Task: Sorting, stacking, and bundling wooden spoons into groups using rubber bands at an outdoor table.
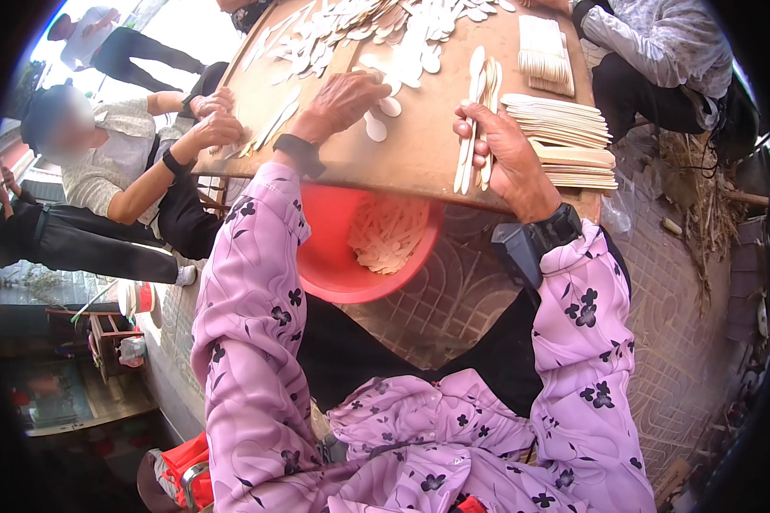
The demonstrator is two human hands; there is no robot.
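Observation:
Upright in my right hand is a small bunch of wooden spoons, gripped between thumb and curled fingers near the table's front edge. My left hand reaches over the table to the left of it, fingers bent down and close together among loose wooden spoons. Whether a spoon is between those fingertips is hidden. Beyond lies a large heap of loose wooden spoons. Just right of my right hand, neat stacks of wooden spoons lie with their handles lined up.
The brown table carries another stack of spoons at the far right. Below its front edge stands a red basin holding wooden pieces. A person works at the left side; another person's sleeve is at the right.

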